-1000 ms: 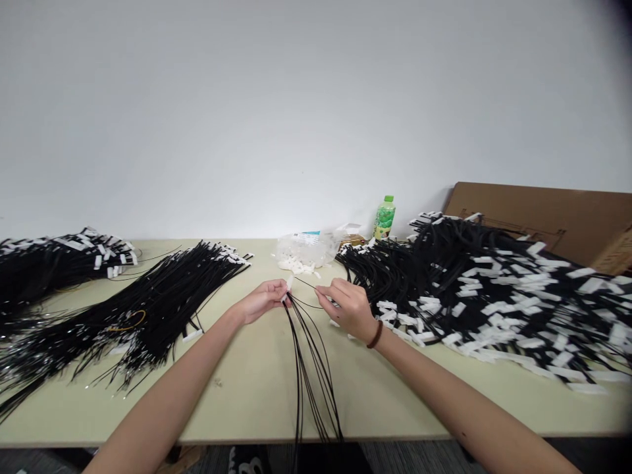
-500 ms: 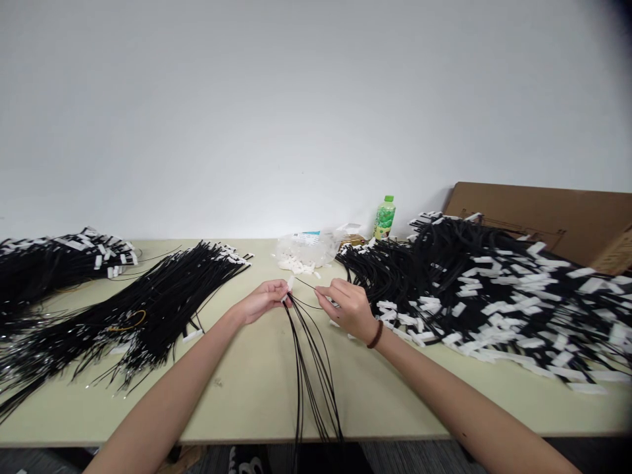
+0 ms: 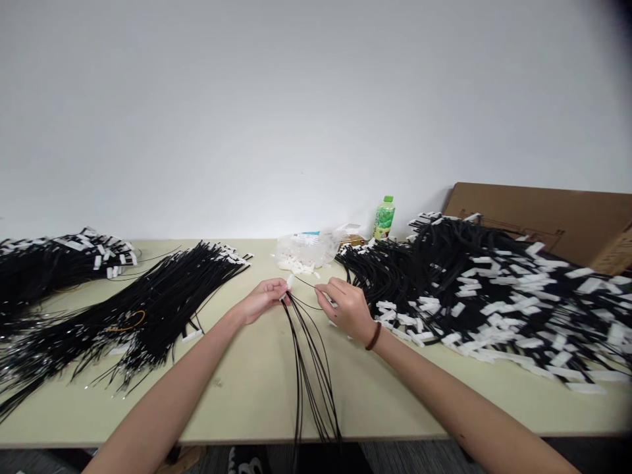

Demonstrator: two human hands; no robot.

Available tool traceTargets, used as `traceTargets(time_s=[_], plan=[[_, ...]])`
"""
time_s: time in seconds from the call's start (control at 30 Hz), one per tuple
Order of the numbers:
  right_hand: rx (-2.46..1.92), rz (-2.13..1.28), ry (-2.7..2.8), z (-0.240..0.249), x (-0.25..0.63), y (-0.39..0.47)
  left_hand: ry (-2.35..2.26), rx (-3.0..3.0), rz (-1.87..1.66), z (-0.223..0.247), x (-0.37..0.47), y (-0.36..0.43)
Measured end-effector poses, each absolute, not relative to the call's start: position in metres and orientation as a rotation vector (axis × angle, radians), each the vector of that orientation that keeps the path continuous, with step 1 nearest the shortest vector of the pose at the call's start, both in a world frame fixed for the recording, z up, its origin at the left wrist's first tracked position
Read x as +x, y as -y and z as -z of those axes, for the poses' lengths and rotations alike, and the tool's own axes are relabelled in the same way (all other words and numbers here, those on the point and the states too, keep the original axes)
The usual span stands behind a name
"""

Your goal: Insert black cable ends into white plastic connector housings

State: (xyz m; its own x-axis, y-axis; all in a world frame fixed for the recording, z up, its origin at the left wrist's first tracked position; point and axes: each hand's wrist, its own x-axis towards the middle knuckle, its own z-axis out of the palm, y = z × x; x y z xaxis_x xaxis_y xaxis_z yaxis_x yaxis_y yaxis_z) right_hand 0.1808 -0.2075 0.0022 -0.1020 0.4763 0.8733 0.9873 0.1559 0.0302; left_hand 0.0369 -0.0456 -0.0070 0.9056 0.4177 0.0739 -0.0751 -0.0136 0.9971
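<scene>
I hold a small, oblong white plastic connector in my left hand, the thumb and fingers closed on it above the middle of the pale green table. A spray of long, slender black wires hangs from it toward me, past the table's near edge. My right hand is just beside, its thumb and forefinger pinched on a thin black wire that stretches toward the connector.

As I judge it, this piece is partly done: several wires appear joined to the connector, while the one in my right hand stands apart from the hanging bunch. Whether its tip is seated is too small to tell, and I cannot count any unfilled slots.

Plenty lies around me. To my left is a broad sheaf of black wires with silvery tips and white ends; to my right, a large heap of black wires with white connectors. Which of these are finished, I cannot tell. Loose white plastic pieces lie beside a clear, crumpled plastic bag, so parts appear to remain.
</scene>
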Motion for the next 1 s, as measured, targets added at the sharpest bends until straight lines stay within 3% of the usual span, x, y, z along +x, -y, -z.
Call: traceTargets(time_s=[1.0], plan=[[-1.566, 0.729, 1.673, 0.0033, 0.1783, 0.2046, -0.287, 1.616, -0.374, 0.0096, 0.0374, 0.0436]])
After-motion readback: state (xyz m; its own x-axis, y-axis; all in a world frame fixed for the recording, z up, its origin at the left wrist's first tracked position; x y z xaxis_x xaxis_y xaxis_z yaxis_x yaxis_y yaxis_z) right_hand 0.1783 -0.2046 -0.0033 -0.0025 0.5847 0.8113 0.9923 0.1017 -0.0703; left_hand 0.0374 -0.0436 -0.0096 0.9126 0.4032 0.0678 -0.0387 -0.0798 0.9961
